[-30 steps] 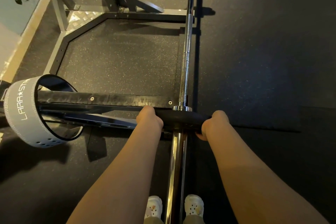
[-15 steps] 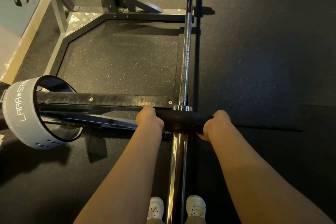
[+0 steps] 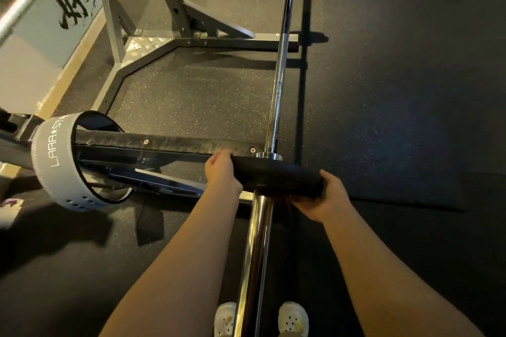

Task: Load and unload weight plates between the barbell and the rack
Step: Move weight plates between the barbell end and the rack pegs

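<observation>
A black weight plate [image 3: 276, 175] sits edge-on on the chrome barbell sleeve [image 3: 256, 249], close to the sleeve's collar. My left hand [image 3: 222, 172] grips the plate's left rim. My right hand [image 3: 327, 195] grips its right rim, fingers curled under the edge. The plate is tilted, its right side nearer to me. The bar's thin shaft [image 3: 280, 68] runs away from me, resting on a padded black safety arm [image 3: 164, 142] of the rack.
A grey lifting belt [image 3: 54, 161] is looped round the safety arm at the left. The rack's grey base frame [image 3: 175, 44] lies ahead on speckled rubber flooring. My two white shoes [image 3: 293, 319] straddle the sleeve. A wall with black characters is at the far left.
The plate's right side has swung toward me along the sleeve with my right hand, so the plate now sits tilted. My view has tipped up slightly.
</observation>
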Tool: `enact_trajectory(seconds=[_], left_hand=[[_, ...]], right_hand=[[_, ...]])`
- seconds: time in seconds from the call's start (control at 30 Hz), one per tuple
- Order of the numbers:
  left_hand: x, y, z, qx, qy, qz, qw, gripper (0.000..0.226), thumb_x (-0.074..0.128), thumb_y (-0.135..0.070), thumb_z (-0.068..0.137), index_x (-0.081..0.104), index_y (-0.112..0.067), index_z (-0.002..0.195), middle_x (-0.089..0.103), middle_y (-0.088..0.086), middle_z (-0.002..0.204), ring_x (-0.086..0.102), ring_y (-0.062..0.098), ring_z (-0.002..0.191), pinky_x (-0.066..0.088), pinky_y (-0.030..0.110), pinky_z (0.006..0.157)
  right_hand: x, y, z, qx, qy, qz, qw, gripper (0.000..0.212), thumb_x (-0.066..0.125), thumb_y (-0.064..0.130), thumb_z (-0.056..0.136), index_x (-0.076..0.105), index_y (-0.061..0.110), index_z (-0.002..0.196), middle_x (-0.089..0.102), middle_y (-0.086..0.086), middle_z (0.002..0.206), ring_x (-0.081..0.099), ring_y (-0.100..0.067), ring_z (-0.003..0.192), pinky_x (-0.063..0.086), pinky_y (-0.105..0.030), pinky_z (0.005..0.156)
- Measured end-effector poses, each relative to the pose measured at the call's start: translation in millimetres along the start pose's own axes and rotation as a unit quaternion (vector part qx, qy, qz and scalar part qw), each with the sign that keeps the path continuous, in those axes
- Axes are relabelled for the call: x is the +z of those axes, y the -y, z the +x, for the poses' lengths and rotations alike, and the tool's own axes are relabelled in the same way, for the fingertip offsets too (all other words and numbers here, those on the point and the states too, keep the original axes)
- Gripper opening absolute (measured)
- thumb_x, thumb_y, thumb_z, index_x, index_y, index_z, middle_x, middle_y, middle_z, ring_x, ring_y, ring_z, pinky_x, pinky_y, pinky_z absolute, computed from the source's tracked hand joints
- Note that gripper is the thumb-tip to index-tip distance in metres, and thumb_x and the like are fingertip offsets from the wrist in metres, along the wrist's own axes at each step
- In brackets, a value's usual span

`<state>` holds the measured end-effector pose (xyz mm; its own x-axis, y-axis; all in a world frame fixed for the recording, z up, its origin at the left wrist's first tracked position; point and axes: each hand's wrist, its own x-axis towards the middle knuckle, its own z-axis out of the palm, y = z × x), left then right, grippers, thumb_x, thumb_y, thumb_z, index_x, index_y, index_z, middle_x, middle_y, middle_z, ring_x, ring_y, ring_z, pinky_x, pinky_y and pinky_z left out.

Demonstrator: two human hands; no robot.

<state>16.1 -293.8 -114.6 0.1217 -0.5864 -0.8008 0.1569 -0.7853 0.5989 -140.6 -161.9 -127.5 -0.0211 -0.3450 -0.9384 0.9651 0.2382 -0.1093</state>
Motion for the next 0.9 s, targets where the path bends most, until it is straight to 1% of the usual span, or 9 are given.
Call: enact_trajectory(seconds=[0.1,0.17,0.23,0.3,0.47,0.6,0.7,0.8,0.9], left_hand=[[-41,15,-26,0.005,0.046,-0.062,0.997,0.065,0.063,-0.037,0.088,0.033,-0.030,0.145,0.050,0.011,0.132,0.051,0.032,0.119,0.036,0.056,0.104],[-73,26,-49,-0.015,0.045,-0.080,0.996,0.055,0.059,-0.031,0.093,0.039,-0.025,0.144,0.051,0.013,0.135,0.051,0.031,0.123,0.035,0.052,0.107],[-100,37,-68,-0.050,0.030,-0.066,0.996,0.042,0.055,-0.023,0.096,0.048,-0.019,0.137,0.054,0.012,0.135,0.050,0.030,0.126,0.036,0.048,0.108],[-125,46,-87,-0.071,0.019,-0.034,0.997,0.036,0.055,-0.020,0.096,0.054,-0.014,0.131,0.060,0.010,0.128,0.054,0.028,0.122,0.040,0.044,0.104],[-161,23,-123,-0.002,0.073,0.046,0.996,0.028,0.056,-0.021,0.096,0.058,-0.013,0.123,0.065,0.008,0.115,0.059,0.024,0.113,0.043,0.043,0.104],[-210,-11,-141,0.122,0.100,0.109,0.981,0.020,0.054,-0.019,0.098,0.059,-0.013,0.116,0.065,0.010,0.106,0.063,0.021,0.100,0.051,0.031,0.082],[-268,-36,-153,0.190,0.097,0.139,0.967,0.011,0.054,-0.017,0.098,0.064,-0.012,0.098,0.067,0.014,0.092,0.066,0.017,0.077,0.053,0.028,0.070],[-353,-74,-172,0.252,0.053,0.144,0.955,0.016,0.053,-0.016,0.098,0.065,-0.012,0.088,0.063,0.008,0.069,0.057,0.009,0.049,0.050,0.023,0.055],[-439,-116,-184,0.293,0.009,0.113,0.949,0.015,0.054,-0.015,0.098,0.065,-0.008,0.093,0.060,0.006,0.063,0.052,0.009,0.043,0.044,0.018,0.043]], right_hand=[[-31,-9,-14,-0.043,-0.007,-0.009,0.999,0.063,0.055,0.040,0.093,0.029,0.023,0.148,0.055,-0.026,0.122,0.058,-0.041,0.111,0.043,-0.054,0.100],[-46,-18,-28,-0.054,-0.036,-0.044,0.997,0.060,0.054,0.034,0.096,0.029,0.021,0.148,0.054,-0.026,0.126,0.058,-0.039,0.112,0.044,-0.052,0.099],[-51,-31,-41,-0.053,-0.051,-0.064,0.995,0.054,0.049,0.029,0.098,0.033,0.013,0.147,0.056,-0.024,0.126,0.057,-0.036,0.113,0.045,-0.047,0.094],[-50,-46,-57,-0.066,-0.059,-0.096,0.991,0.047,0.048,0.026,0.099,0.040,0.009,0.142,0.062,-0.019,0.116,0.061,-0.031,0.106,0.046,-0.043,0.087],[-12,-86,-102,-0.112,-0.014,-0.147,0.983,0.032,0.047,0.019,0.098,0.053,0.006,0.127,0.067,-0.015,0.104,0.064,-0.028,0.093,0.049,-0.040,0.072],[33,-139,-136,-0.151,0.029,-0.193,0.969,0.023,0.048,0.017,0.096,0.057,0.008,0.116,0.068,-0.012,0.099,0.066,-0.026,0.091,0.050,-0.038,0.071],[74,-193,-160,-0.179,0.055,-0.227,0.956,0.019,0.046,0.018,0.098,0.059,0.008,0.108,0.068,-0.011,0.096,0.065,-0.025,0.092,0.049,-0.037,0.076],[129,-266,-184,-0.195,0.085,-0.257,0.943,0.017,0.045,0.019,0.098,0.058,0.010,0.104,0.067,-0.009,0.092,0.065,-0.023,0.086,0.049,-0.034,0.070],[193,-337,-206,-0.188,0.131,-0.289,0.929,0.013,0.047,0.014,0.095,0.060,0.010,0.095,0.068,-0.009,0.087,0.064,-0.022,0.080,0.048,-0.034,0.067]])
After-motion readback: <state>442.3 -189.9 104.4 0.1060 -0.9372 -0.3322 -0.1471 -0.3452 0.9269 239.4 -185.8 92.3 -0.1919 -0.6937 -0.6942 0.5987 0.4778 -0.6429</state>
